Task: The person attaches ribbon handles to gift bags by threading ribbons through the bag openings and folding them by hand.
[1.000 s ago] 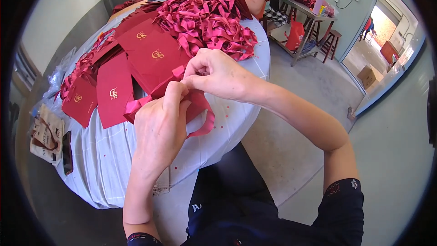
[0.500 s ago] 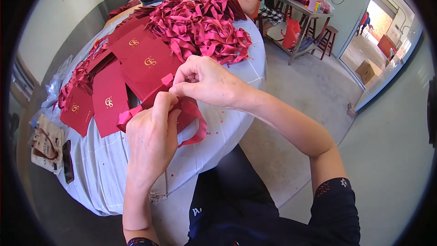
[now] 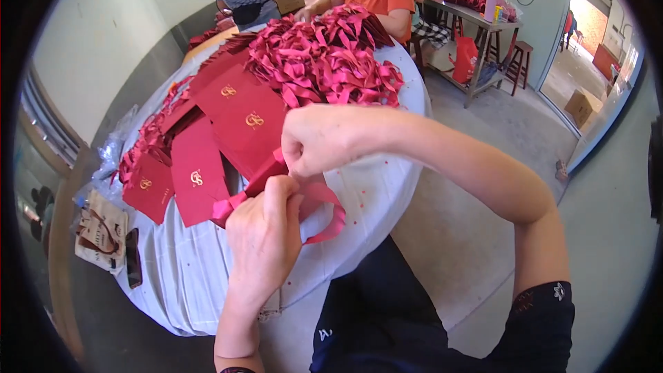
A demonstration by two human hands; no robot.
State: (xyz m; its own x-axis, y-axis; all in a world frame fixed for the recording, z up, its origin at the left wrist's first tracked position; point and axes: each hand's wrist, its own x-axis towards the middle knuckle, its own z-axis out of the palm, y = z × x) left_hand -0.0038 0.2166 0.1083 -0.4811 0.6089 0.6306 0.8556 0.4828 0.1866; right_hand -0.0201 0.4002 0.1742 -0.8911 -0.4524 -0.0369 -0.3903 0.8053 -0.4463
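My left hand [image 3: 266, 238] is closed, thumb and forefinger pinching a small dark red paper bag [image 3: 261, 181] by its upper edge. My right hand [image 3: 335, 139] is closed too, its fingertips gripping a pinkish-red ribbon [image 3: 336, 224] at the bag, close to my left thumb. The ribbon loops down to the right over the tablecloth, and a folded piece of it sticks out left of my left hand. My hands hide most of the bag and the spot where my fingertips meet. Flat red bags [image 3: 197, 178] with gold emblems lie just beyond.
A large heap of ribboned bags [image 3: 318, 62] covers the far side of the round, white-clothed table [image 3: 179, 283]. At its left edge lie a phone [image 3: 133, 257], a cloth pouch [image 3: 101, 231] and clear plastic. A person in orange [image 3: 376, 0] sits across; a metal table [image 3: 476, 21] stands beyond.
The view has shifted, so everything sits further right and lower. My right hand has turned, its knuckles now facing down more, and its fingers have closed tighter on the ribbon beside my left hand.
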